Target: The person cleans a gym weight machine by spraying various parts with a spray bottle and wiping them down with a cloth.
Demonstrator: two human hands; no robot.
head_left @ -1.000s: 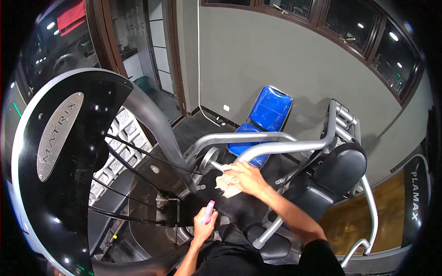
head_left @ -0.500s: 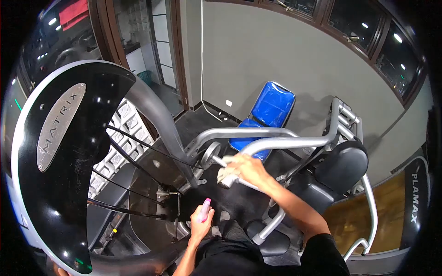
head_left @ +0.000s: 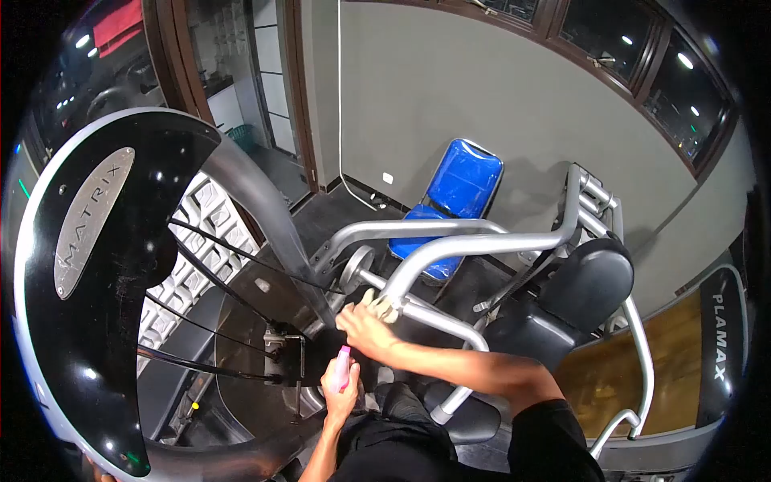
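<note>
The black Matrix shroud (head_left: 96,265) fills the left, its near edge cut off. At centre, the right hand (head_left: 363,328) curls its fingers over a pale cloth (head_left: 384,306) on the silver bar (head_left: 442,319), hiding most of the cloth. Nearer, the left hand (head_left: 340,399) wraps a pink spray bottle (head_left: 344,376), whose nozzle is too small to make out.

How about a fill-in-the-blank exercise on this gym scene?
The left hand holds a ___ spray bottle. Beyond the right hand and its cloth stands a ___ chair. The plate on the black cover reads ___.
Missing words: pink; blue; MATRIX.
</note>
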